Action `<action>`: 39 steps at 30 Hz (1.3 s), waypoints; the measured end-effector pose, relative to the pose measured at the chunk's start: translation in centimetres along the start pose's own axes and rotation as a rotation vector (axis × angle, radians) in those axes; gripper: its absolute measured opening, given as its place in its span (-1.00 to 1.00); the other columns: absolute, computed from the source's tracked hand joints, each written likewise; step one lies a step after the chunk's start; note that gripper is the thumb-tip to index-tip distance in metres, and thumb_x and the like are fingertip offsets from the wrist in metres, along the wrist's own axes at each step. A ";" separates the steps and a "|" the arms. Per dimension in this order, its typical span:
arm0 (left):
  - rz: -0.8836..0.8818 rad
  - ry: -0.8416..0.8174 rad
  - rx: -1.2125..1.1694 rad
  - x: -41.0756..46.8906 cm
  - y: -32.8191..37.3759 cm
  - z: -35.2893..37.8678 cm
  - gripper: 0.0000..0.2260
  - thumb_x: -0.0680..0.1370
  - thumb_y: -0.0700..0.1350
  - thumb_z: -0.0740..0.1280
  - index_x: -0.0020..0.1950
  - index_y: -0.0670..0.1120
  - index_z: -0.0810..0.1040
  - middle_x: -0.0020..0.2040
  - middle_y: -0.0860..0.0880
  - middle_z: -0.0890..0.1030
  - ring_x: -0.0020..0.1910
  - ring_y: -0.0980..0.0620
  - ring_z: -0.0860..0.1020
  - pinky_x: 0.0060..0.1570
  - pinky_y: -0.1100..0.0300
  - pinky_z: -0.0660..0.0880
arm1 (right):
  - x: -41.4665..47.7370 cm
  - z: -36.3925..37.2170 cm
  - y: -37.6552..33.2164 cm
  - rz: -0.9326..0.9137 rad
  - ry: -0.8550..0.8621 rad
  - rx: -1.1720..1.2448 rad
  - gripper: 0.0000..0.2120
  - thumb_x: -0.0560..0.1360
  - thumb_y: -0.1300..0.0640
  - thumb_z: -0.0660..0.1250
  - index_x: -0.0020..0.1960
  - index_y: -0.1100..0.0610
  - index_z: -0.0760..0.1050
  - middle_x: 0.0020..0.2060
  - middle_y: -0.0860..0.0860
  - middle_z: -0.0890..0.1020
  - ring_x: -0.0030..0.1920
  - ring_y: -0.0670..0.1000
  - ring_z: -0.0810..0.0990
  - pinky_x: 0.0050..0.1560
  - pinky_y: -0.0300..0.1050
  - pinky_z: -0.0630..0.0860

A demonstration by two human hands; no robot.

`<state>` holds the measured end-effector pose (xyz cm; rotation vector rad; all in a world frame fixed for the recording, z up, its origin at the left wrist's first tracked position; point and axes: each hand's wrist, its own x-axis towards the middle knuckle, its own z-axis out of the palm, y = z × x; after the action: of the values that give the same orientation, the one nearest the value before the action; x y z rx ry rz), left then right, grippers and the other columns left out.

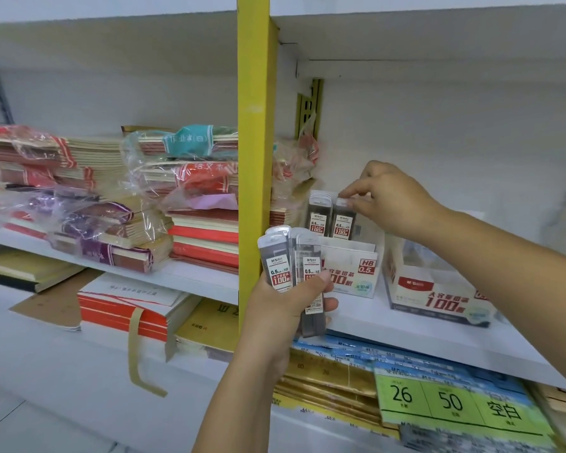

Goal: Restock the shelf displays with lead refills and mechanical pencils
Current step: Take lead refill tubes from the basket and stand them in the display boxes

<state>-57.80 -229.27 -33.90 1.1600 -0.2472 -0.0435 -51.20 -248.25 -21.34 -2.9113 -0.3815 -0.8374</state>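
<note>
At the left of the frame, stacks of notebooks lie on a shelf. Near the middle, just right of the yellow post, your left hand grips a bundle of lead refill cases, fingers curled around them. Further right, your right hand pinches the top of one refill case, which stands upright in the white display box.
</note>
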 end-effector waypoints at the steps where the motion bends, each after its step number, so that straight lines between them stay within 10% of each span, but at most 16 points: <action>1: 0.005 0.001 0.006 -0.1 0.1 -0.1 -0.77 0.46 -0.05 0.53 0.10 0.08 0.66 -0.08 -0.03 0.76 -0.16 -0.02 0.74 -0.32 0.22 0.61 | -0.5 -0.2 -0.2 -0.009 0.022 -0.015 -0.74 0.58 0.04 0.30 0.25 0.00 0.58 -0.03 -0.05 0.42 0.06 -0.01 0.43 0.03 -0.07 0.40; 8: 0.009 -0.091 0.051 -1.1 0.9 0.4 -0.87 0.47 -0.10 0.52 -0.04 0.12 0.69 -0.09 -0.05 0.75 -0.16 -0.06 0.74 -0.32 0.23 0.60 | -6.6 -2.8 -3.8 0.050 -0.143 0.638 -0.78 0.39 -0.15 0.44 0.04 -0.22 0.60 -0.17 -0.30 0.67 -0.19 -0.28 0.62 -0.26 -0.43 0.50; 22: 0.016 -0.287 0.002 -2.2 0.9 1.2 -0.66 0.52 0.09 0.39 0.28 0.09 0.56 0.16 -0.08 0.70 0.07 -0.10 0.70 -0.12 0.13 0.65 | -9.1 -2.0 -3.6 0.340 -0.085 1.067 -0.87 0.44 0.17 0.47 -0.02 0.03 0.62 -0.35 0.00 0.70 -0.45 -0.16 0.55 -0.44 -0.32 0.48; 31: 0.081 -0.215 0.081 -1.2 0.6 -0.1 -0.65 0.51 0.09 0.34 0.29 0.13 0.51 0.12 0.01 0.72 0.01 -0.05 0.72 -0.18 0.13 0.67 | -4.2 -4.8 0.7 0.229 0.287 0.706 -0.93 0.51 0.06 0.41 -0.04 -0.09 0.55 -0.29 -0.09 0.68 -0.33 -0.14 0.64 -0.38 -0.29 0.52; 39: 0.034 -0.185 0.078 -0.8 -0.1 0.0 -0.69 0.50 0.13 0.36 0.24 0.24 0.52 0.12 0.05 0.72 0.02 -0.04 0.72 -0.22 0.06 0.67 | -1.9 -1.5 1.9 0.020 0.103 0.077 -0.89 0.52 -0.07 0.31 0.03 -0.12 0.47 -0.19 -0.15 0.58 -0.18 -0.12 0.52 -0.21 -0.09 0.48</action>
<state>-58.60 -229.20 -34.14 1.2302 -0.4353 -0.1123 -53.05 -250.69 -21.17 -2.7835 -0.3666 -0.9434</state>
